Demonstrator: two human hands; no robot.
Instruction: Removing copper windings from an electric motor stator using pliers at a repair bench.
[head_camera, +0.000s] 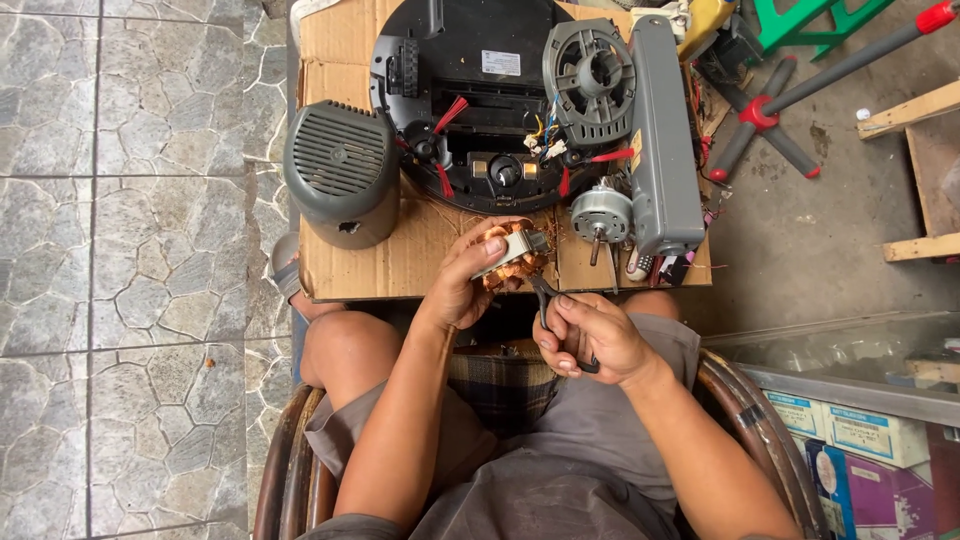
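Observation:
My left hand grips a motor stator with copper windings and a grey metal core, held over the front edge of a cardboard sheet. My right hand is closed around the dark handles of a pair of pliers, whose jaws touch the copper winding at the stator's lower right. Both hands hover above my lap as I sit in a chair.
On the cardboard lie a round black appliance base with red brushes and wires, a grey vented motor cover, a grey fan guard piece, a small rotor with shaft and a long grey housing. Stone tiles lie left, boxes lower right.

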